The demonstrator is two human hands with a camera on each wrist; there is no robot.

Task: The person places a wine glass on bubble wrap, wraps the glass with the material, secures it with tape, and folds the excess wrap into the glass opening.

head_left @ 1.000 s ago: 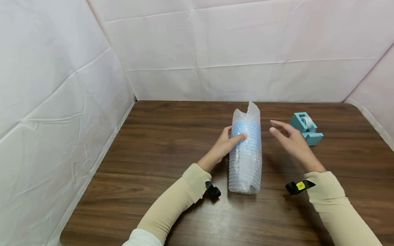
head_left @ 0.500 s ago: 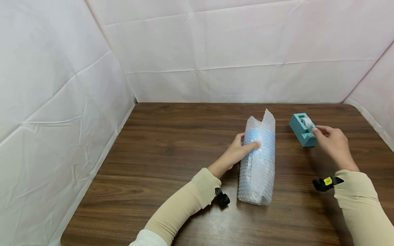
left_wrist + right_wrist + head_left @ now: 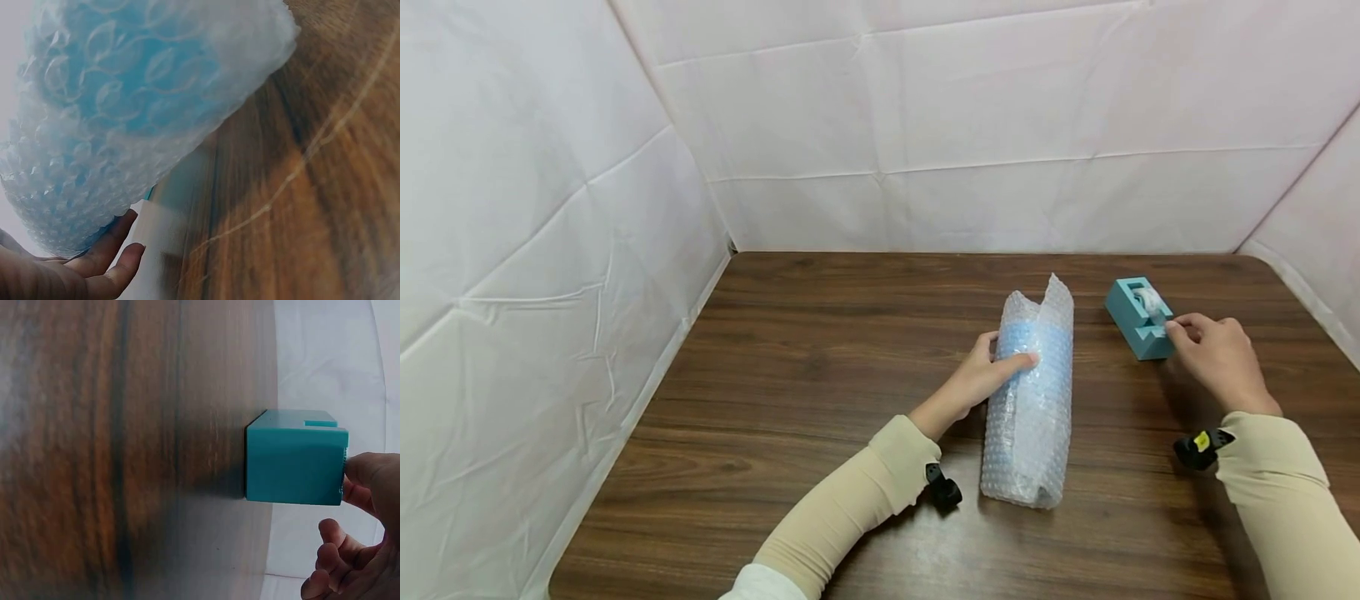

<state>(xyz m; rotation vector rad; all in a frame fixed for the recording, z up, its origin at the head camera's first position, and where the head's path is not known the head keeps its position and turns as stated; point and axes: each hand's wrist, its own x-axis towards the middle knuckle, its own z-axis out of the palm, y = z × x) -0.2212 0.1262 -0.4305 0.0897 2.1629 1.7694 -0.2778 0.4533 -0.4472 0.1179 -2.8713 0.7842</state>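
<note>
A bubble-wrapped bundle (image 3: 1037, 408) with a blue band showing through the wrap lies upright across the wooden table in the head view. My left hand (image 3: 981, 379) holds it from the left, thumb pressed over the wrap's overlap and fingers round the side. What is inside shows only as blue through the bubbles. To the right, a teal tape dispenser (image 3: 1138, 321) carries a roll of clear tape (image 3: 1148, 302). At its front end, my right hand (image 3: 1217, 358) pinches the tape's end between thumb and forefinger. The right wrist view shows the other fingers loosely curled below the dispenser (image 3: 294, 465).
The dark wooden table (image 3: 820, 333) has white cloth walls (image 3: 880, 108) behind it and at both sides. The dispenser stands toward the back right of the table, a short way from the bundle. Black wrist cameras (image 3: 943, 492) hang near both cuffs.
My right hand has moved right, from beside the bundle to the dispenser's front, and now pinches the tape. The bundle has shifted right and nearer with my left hand still on it.
</note>
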